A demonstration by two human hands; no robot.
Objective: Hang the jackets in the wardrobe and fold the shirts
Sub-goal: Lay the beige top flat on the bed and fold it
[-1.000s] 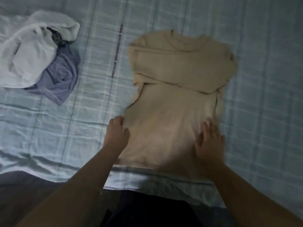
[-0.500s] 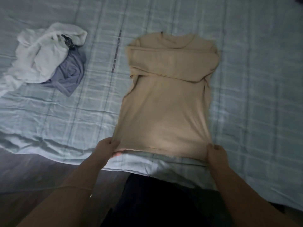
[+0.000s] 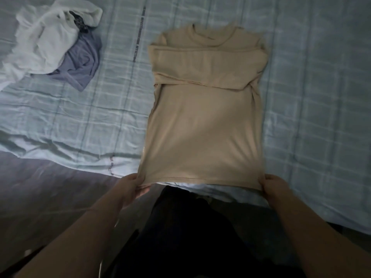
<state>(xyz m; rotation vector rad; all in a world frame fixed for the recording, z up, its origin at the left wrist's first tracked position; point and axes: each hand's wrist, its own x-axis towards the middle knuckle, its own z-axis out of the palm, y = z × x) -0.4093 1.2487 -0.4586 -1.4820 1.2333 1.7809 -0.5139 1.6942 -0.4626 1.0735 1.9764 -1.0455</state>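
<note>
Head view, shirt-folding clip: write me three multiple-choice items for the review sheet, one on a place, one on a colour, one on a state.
1. Where is the crumpled pile relative to the beige shirt?
A. To its left, apart from it
B. On top of it
C. To its right

2. What colour is the lower garment under the white garment in that pile?
A. Red
B. Black
C. Lavender

3. What are the left hand and the right hand doing?
A. Lying flat on the shirt
B. Gripping its hem corners
C. Hanging free

Answers:
1 A: bare sheet shows between pile and shirt.
2 C: pale purple cloth shows beneath the white.
3 B: fingers curl round each lower corner.
</note>
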